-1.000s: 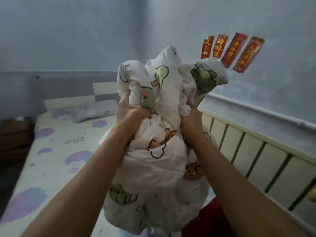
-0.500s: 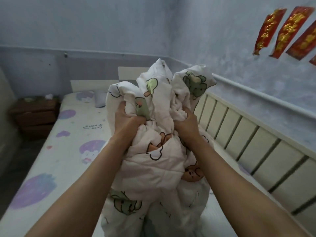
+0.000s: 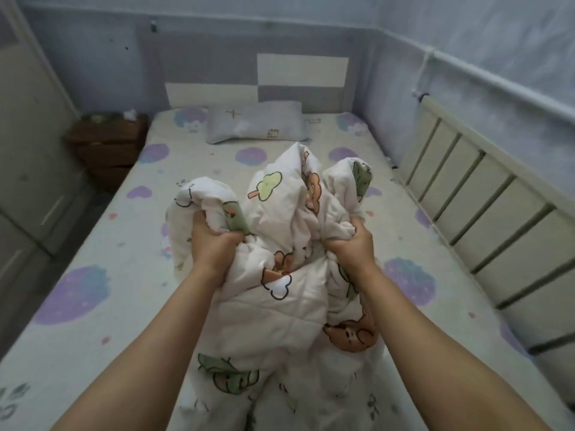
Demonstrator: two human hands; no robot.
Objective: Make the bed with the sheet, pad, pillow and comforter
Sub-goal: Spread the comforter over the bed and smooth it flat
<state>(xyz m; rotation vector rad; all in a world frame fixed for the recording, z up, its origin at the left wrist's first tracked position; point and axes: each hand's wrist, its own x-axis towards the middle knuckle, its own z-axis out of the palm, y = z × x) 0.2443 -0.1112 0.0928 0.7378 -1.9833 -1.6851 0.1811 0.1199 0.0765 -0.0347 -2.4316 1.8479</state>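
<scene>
- Over the bed (image 3: 102,275): purple-blob sheet (image 3: 404,244), pillow (image 3: 255,122) by the headboard, slatted rail on the right.
- Left hand (image 3: 211,241) and right hand (image 3: 351,247) both fist bunched-up comforter (image 3: 280,303), arms stretched out.

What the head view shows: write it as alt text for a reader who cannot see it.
The left hand and right hand clutch a bunched white cartoon-print comforter over a purple-blotched sheet. A pillow lies by the headboard; a slatted rail runs along the right, a brown nightstand stands left.
</scene>
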